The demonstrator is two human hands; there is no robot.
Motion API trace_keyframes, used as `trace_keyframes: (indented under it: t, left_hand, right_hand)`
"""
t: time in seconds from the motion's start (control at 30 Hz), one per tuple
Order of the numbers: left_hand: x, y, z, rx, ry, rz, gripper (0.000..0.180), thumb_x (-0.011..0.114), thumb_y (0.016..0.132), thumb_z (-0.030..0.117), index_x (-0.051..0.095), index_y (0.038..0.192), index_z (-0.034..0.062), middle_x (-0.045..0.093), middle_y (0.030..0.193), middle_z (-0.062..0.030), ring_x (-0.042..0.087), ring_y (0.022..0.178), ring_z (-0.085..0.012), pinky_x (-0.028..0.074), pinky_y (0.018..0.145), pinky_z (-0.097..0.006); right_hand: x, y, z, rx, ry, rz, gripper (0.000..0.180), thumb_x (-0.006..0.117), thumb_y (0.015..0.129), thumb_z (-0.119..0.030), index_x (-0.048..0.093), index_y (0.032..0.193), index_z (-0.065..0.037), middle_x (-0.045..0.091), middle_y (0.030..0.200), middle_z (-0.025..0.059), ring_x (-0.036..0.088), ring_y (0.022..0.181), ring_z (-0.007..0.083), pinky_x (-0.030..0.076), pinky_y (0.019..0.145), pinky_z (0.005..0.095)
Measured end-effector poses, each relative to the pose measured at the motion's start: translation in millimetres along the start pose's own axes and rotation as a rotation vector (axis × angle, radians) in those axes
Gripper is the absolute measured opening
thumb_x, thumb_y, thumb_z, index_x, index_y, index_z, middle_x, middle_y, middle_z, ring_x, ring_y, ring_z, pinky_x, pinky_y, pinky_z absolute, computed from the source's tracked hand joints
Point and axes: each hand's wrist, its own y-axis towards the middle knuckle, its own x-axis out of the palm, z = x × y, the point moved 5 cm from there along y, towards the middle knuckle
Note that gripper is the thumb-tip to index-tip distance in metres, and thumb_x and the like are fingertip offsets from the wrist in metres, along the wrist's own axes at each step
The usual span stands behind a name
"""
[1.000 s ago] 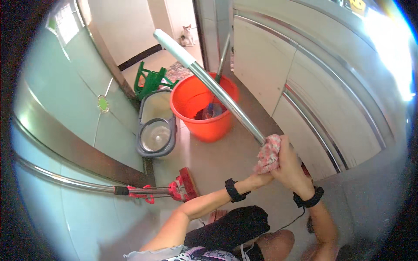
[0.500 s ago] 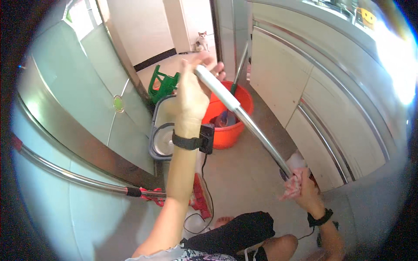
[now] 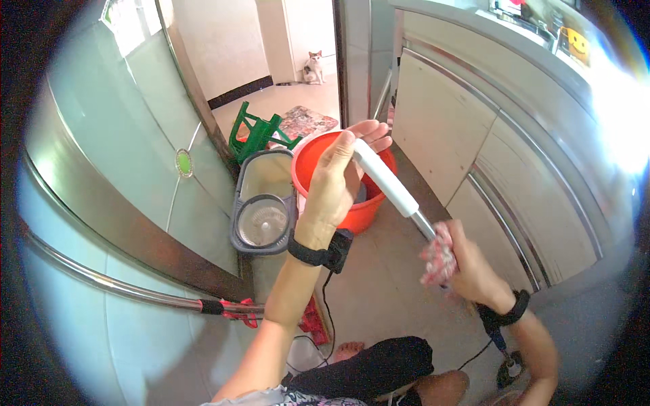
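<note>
Between both hands (image 3: 399, 216) runs the mop handle (image 3: 386, 181), cloth-wrapped lower down.

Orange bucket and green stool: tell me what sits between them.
In the head view, the grey spin-mop bucket stands between the green stool and the orange bucket, touching or nearly touching the orange one.

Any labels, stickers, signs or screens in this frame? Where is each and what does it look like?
Round sticker: on the glass door panel at left, green with a pale centre.
Yellow thing: on the counter top right, dark marks; too blurred to tell if it is a package.
No screens or signs visible.
</note>
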Motion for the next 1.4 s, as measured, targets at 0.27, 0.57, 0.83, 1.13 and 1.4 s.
trace_keyframes:
  t: [0.27,0.57,0.83,1.13,1.4]
  left_hand:
    - [31,-14,10,-0.092,0.035,-0.066,0.039,0.036,0.093,0.024,0.043,0.12,-0.0032,0.049,0.119,-0.0122,0.05,0.105,-0.0182,0.037,0.093,-0.031]
    - [31,-32,-1,0.015,-0.027,-0.108,0.055,0.03,0.093,0.036,0.021,0.134,0.0007,0.025,0.138,-0.009,0.026,0.126,-0.0175,0.019,0.102,-0.031]
    - [15,-33,-33,-0.067,0.133,-0.104,0.046,0.034,0.093,0.033,0.035,0.13,0.0057,0.036,0.133,-0.0054,0.035,0.119,-0.0143,0.025,0.096,-0.026]
    - [38,-38,-68,-0.187,0.132,-0.081,0.034,0.044,0.091,0.025,0.05,0.116,0.0028,0.052,0.113,-0.0038,0.047,0.101,-0.0091,0.036,0.087,-0.024]
    - [57,-62,-90,-0.094,0.036,0.013,0.036,0.052,0.086,0.008,0.045,0.12,0.0014,0.056,0.103,-0.0038,0.052,0.092,-0.0098,0.042,0.08,-0.024]
  right_hand:
    - [1,80,-96,-0.275,-0.291,0.203,0.033,0.046,0.071,0.004,0.036,0.102,0.0,0.054,0.089,0.0169,0.055,0.083,0.0261,0.045,0.07,0.0346]
    - [-15,97,-88,-0.278,0.202,-0.028,0.012,0.04,0.082,-0.01,0.049,0.086,-0.003,0.052,0.068,0.0034,0.045,0.055,0.0093,0.038,0.048,0.0242]
    - [-22,54,-90,-0.322,-0.366,0.197,0.049,0.059,0.067,-0.001,0.038,0.111,0.002,0.054,0.091,0.0189,0.055,0.085,0.0257,0.044,0.073,0.0339]
    - [-34,11,-50,-0.239,-0.189,0.284,0.023,0.056,0.075,-0.006,0.043,0.094,-0.003,0.058,0.08,0.0126,0.061,0.064,0.0249,0.048,0.06,0.0318]
    - [-42,17,-38,-0.088,0.232,0.23,0.023,0.049,0.082,-0.008,0.047,0.104,-0.003,0.055,0.09,0.0028,0.049,0.086,0.0109,0.041,0.076,0.0253]
